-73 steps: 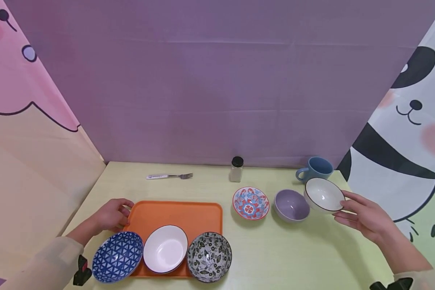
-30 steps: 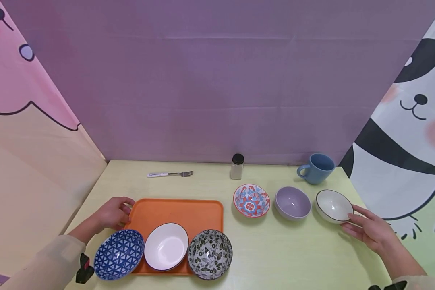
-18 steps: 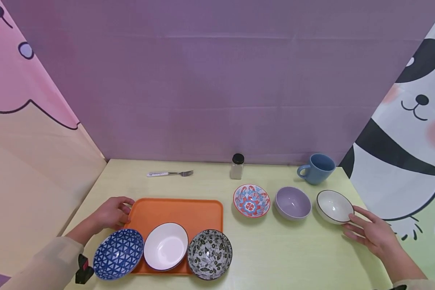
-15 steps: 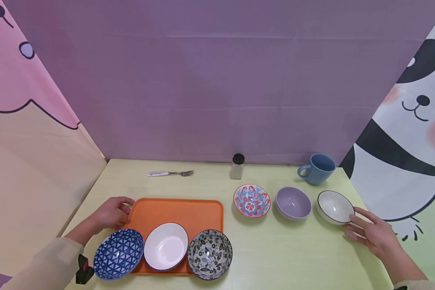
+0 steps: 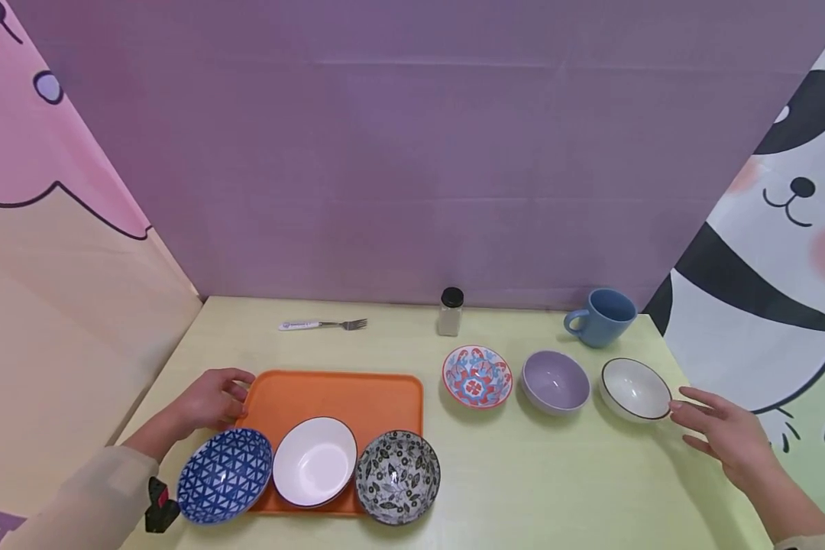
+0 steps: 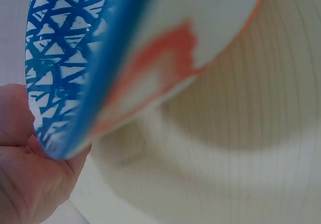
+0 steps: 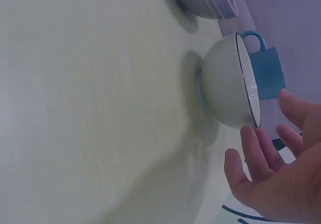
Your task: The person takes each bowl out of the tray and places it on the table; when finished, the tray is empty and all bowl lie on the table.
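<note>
A white bowl with a dark rim (image 5: 635, 389) sits on the table at the right. My right hand (image 5: 725, 435) is just beside its near right rim, fingers spread; in the right wrist view the fingertips (image 7: 248, 133) lie close to the rim without wrapping it. My left hand (image 5: 209, 399) is at the left edge of the orange tray (image 5: 337, 393), its fingers loosely bent. In front of that hand a blue-and-white triangle-patterned bowl (image 5: 224, 475) leans over the tray's near left corner. In the left wrist view this blue bowl (image 6: 65, 58) hides most of the fingers.
Also on the tray are a white bowl (image 5: 315, 462) and a black floral bowl (image 5: 397, 477), which overhangs its right edge. Further right stand a red-and-blue bowl (image 5: 477, 376) and a purple bowl (image 5: 555, 382). Behind are a fork (image 5: 323, 325), a black-capped shaker (image 5: 450, 312) and a blue mug (image 5: 603, 317).
The white bowl at the right was carried down and set on the table in front of the mug. My right hand has since let go and drawn slightly right. The left hand has stayed put.
</note>
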`<act>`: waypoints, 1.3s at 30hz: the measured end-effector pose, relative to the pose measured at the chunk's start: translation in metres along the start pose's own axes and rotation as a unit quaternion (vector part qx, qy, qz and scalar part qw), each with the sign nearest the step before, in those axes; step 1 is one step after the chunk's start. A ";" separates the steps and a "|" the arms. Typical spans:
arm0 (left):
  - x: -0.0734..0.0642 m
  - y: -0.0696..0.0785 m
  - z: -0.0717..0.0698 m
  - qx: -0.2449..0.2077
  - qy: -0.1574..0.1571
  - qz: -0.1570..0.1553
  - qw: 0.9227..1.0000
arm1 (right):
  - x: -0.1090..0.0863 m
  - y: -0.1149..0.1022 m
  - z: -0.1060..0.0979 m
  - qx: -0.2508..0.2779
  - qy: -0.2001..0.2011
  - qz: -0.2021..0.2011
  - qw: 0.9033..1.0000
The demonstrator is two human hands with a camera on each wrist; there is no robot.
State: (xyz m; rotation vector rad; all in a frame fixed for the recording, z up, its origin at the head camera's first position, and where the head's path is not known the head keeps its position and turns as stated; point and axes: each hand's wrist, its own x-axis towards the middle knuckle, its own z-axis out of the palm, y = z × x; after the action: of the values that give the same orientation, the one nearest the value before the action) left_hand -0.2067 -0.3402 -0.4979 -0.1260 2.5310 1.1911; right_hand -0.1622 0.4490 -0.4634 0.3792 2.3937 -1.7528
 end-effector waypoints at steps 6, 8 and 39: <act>0.001 0.001 0.000 0.004 -0.002 -0.005 1.000 | -0.011 -0.016 0.005 -0.079 0.021 -0.045 0.996; 0.001 0.001 0.000 0.008 -0.002 -0.006 1.000 | -0.014 -0.023 0.010 -0.085 0.021 -0.052 0.995; 0.000 0.009 -0.002 0.018 -0.006 -0.021 1.000 | -0.038 -0.069 0.167 -0.044 -0.118 -0.135 0.983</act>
State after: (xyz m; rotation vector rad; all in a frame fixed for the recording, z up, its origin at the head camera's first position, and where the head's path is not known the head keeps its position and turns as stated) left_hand -0.2090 -0.3356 -0.4898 -0.1606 2.5256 1.1255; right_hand -0.1507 0.2663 -0.4409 -0.1666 2.4269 -1.6728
